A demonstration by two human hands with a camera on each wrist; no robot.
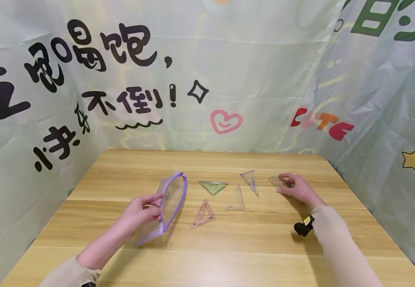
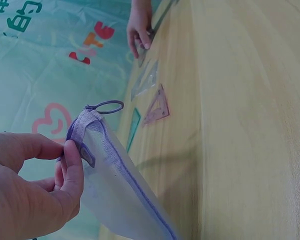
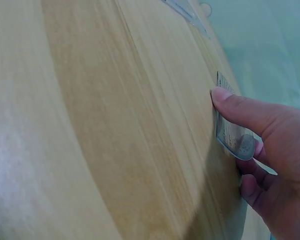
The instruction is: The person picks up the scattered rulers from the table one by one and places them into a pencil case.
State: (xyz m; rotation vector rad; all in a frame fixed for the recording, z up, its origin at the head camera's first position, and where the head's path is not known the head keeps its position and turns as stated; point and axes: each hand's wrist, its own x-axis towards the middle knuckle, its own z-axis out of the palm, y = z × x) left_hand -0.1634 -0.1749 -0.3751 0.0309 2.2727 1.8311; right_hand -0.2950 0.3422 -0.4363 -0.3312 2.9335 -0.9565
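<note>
1. Clear, flat plastic measuring piece with a rounded edge (image 3: 232, 129) sits in the right grip (image 1: 298, 189), pinched between thumb and fingers. It juts out left of that grip; fingers cover part, so its long axis is uncertain, as is whether it touches the table (image 1: 229, 253).
2. Translucent, purple-trimmed pouch (image 2: 117, 186) lies well to the left of the right grip. The left grip (image 1: 141, 213) pinches its rim, and the body slopes down below. Its mouth gapes, the long axis running away from the person and slanting rightward.
3. Judged from here, the sideways gap between the grips matters most; the right grip is nearer the loose triangles' far-right member.
4. Between the grips, from the right: a narrow clear plastic triangle (image 1: 255, 184), a clear triangle with printed scales (image 1: 241, 199), a green see-through triangle (image 1: 212, 190) and a pink cut-out triangle (image 1: 210, 217).
5. Materials: rigid, glossy plastic; limp, fine-textured pouch walls; smooth wood grain beneath.
</note>
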